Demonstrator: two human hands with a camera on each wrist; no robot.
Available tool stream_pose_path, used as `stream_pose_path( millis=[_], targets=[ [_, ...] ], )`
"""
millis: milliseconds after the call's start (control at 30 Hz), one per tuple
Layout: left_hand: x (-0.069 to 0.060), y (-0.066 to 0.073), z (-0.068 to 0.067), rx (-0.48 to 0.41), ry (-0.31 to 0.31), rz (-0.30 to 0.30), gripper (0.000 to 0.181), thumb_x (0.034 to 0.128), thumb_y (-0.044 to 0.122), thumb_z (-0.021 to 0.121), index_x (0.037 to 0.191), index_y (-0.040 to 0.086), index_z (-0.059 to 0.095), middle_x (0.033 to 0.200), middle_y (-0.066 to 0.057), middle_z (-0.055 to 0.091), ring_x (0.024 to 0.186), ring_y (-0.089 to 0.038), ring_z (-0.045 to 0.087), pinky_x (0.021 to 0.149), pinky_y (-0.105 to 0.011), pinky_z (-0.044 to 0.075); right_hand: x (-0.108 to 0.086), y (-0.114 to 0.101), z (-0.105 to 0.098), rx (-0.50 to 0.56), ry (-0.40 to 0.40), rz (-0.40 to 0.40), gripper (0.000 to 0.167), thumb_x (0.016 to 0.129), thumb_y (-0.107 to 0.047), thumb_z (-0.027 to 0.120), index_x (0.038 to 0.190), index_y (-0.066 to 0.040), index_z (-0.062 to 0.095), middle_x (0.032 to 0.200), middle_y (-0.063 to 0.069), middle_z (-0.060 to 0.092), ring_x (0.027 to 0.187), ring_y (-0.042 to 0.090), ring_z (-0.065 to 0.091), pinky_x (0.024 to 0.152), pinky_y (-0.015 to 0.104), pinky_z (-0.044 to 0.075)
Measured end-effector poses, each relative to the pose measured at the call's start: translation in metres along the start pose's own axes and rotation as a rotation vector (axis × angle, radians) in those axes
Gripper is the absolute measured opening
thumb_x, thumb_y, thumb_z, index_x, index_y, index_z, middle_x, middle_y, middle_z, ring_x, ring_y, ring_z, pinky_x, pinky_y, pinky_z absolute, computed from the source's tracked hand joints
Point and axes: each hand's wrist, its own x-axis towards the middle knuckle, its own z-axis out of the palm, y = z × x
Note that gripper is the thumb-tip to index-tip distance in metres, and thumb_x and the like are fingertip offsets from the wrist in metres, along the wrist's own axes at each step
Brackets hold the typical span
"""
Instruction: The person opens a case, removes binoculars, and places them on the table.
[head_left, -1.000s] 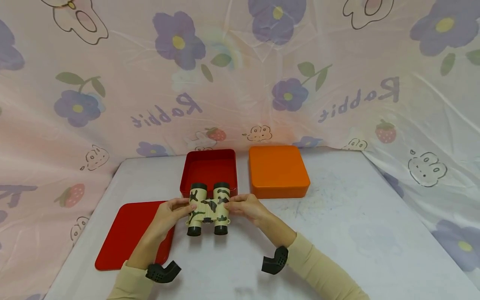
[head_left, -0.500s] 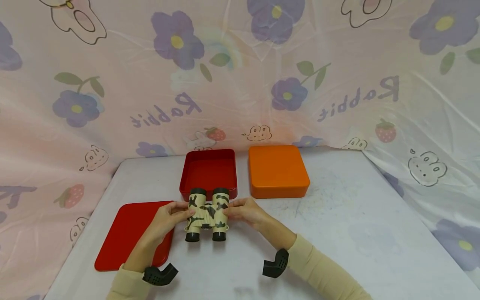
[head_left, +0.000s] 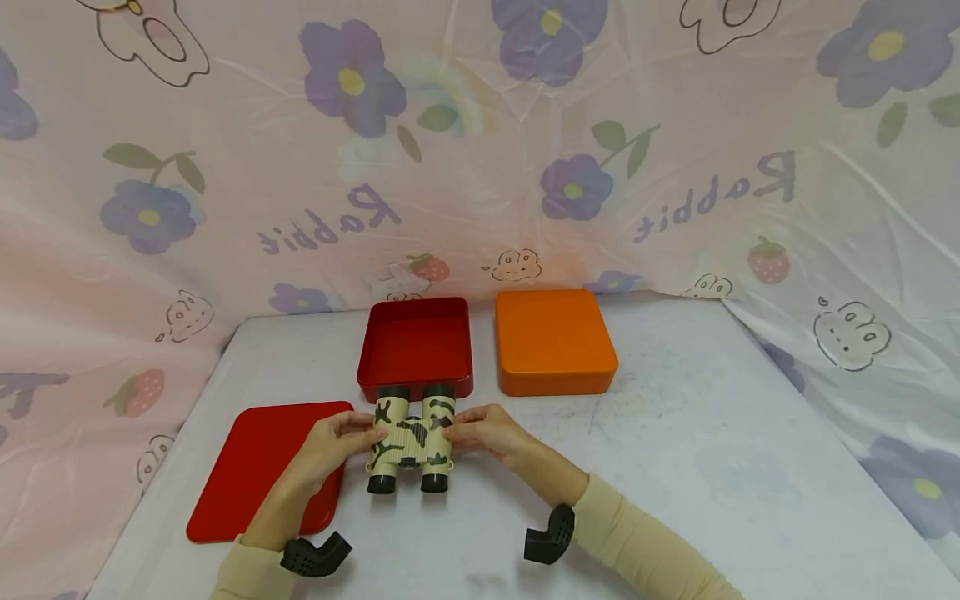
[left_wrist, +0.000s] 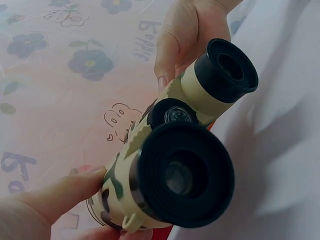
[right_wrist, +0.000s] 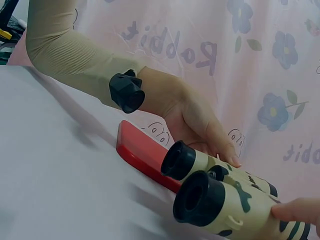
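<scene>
A pair of camouflage binoculars (head_left: 409,437) is held between both hands in the head view, its black eyepieces toward the person. The left hand (head_left: 330,446) grips the left barrel with the thumb on top; the right hand (head_left: 495,433) grips the right barrel the same way. In the left wrist view the two eyepieces and a small compass (left_wrist: 177,115) between them face the camera. The far ends of the binoculars overlap the near wall of an open red box (head_left: 415,342); whether they touch it cannot be told.
A red lid (head_left: 255,475) lies flat on the white table (head_left: 712,467), partly under the left forearm. To the right of the red box stands a closed orange box (head_left: 557,342). A printed curtain (head_left: 480,150) hangs behind the table.
Both hands have drawn the binoculars a short way toward the person, away from the inside of the red box. The grip looks the same; boxes and lid stay put.
</scene>
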Motion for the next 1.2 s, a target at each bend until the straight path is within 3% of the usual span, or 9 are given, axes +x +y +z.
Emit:
stream_pose_path(
  millis=[433, 767, 1200],
  targets=[
    [0.001, -0.008, -0.001, -0.017, -0.033, 0.002, 0.050, 0.0875, 0.029, 0.070, 0.123, -0.004, 0.056, 0.111, -0.014, 0.071, 0.092, -0.014, 0.069, 0.098, -0.045, 0.050, 0.003, 0.007, 0.004, -0.026, 0.000, -0.003, 0.028, 0.084, -0.009, 0.070, 0.104, 0.010, 0.064, 0.084, 0.005, 0.071, 0.073, 0.010, 0.069, 0.086, 0.035, 0.059],
    [0.000, -0.014, 0.000, -0.023, -0.052, -0.018, 0.053, 0.0872, 0.029, 0.070, 0.124, -0.005, 0.055, 0.115, -0.017, 0.069, 0.095, -0.019, 0.071, 0.099, -0.047, 0.051, 0.005, 0.015, 0.006, -0.025, -0.022, -0.016, 0.023, 0.084, -0.005, 0.069, 0.099, 0.011, 0.064, 0.078, 0.002, 0.069, 0.070, 0.009, 0.069, 0.083, 0.035, 0.060],
    [0.000, -0.015, 0.003, 0.033, -0.036, -0.032, 0.054, 0.0858, 0.031, 0.072, 0.123, -0.005, 0.057, 0.113, -0.019, 0.070, 0.092, -0.019, 0.070, 0.094, -0.045, 0.054, 0.007, 0.019, 0.008, -0.031, -0.017, -0.006, 0.022, 0.084, -0.005, 0.069, 0.099, 0.011, 0.064, 0.081, 0.005, 0.072, 0.070, 0.011, 0.071, 0.082, 0.037, 0.060]
  ],
)
